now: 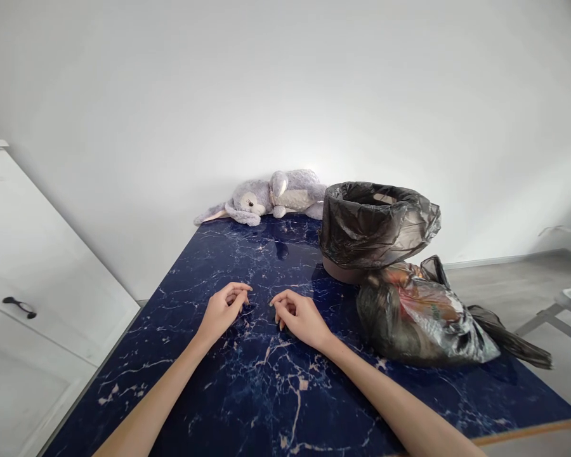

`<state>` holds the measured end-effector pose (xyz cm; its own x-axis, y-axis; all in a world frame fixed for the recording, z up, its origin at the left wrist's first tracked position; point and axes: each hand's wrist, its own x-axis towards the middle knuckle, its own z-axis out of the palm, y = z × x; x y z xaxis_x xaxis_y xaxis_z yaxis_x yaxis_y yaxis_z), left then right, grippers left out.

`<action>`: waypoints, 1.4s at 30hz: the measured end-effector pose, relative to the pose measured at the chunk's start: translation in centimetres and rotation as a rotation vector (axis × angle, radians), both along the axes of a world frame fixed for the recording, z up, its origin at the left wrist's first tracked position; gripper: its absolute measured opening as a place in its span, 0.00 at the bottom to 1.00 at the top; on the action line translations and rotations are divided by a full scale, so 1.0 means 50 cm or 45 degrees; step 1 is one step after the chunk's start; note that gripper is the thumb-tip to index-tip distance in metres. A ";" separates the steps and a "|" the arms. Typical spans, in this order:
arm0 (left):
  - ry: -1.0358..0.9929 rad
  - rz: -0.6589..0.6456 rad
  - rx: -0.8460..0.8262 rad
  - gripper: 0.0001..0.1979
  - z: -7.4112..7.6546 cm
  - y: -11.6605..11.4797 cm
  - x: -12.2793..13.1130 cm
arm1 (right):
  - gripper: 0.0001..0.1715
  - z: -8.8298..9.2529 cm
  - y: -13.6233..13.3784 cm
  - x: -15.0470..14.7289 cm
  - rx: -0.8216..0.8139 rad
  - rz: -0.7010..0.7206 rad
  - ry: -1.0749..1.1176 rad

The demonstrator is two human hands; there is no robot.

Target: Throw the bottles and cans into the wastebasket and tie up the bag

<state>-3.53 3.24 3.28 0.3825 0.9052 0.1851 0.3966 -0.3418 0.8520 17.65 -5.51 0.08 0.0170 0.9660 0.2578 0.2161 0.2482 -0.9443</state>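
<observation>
My left hand [223, 311] rests on the dark blue marbled table [247, 393], fingers loosely curled with nothing in them. My right hand [299, 317] lies a short gap to its right, also loosely curled and holding nothing. A bin [374, 225] lined with a black plastic bag stands at the right of the table. In front of it lies a full, tied black rubbish bag [421, 317], just right of my right hand and apart from it.
A grey plush toy [271, 197] lies at the table's far edge against the white wall. A white cabinet with a black handle [19, 306] stands at the left. Grey floor and part of a chair frame [552, 314] show at the right.
</observation>
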 end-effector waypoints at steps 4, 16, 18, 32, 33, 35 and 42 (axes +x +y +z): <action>-0.016 0.028 0.028 0.19 -0.002 0.008 -0.014 | 0.08 0.013 -0.035 0.003 0.009 0.011 -0.049; 0.032 0.026 0.116 0.21 -0.004 0.002 -0.015 | 0.11 0.108 -0.411 0.223 0.458 -0.678 -0.763; 0.042 0.027 0.129 0.21 -0.002 0.001 -0.015 | 0.16 0.104 -0.437 0.298 0.394 -1.084 -0.801; 0.097 0.040 0.175 0.21 0.008 -0.009 -0.016 | 0.42 -0.032 -0.446 0.508 -0.255 -0.886 -0.321; 0.098 0.039 0.178 0.21 0.008 -0.009 -0.016 | 0.42 -0.034 -0.443 0.499 -0.263 -0.863 -0.327; 0.101 0.033 0.184 0.21 0.007 -0.007 -0.016 | 0.42 -0.038 -0.436 0.479 -0.274 -0.827 -0.340; 0.101 0.015 0.201 0.20 0.004 -0.007 -0.016 | 0.32 -0.010 -0.412 0.375 -0.200 -0.568 -0.462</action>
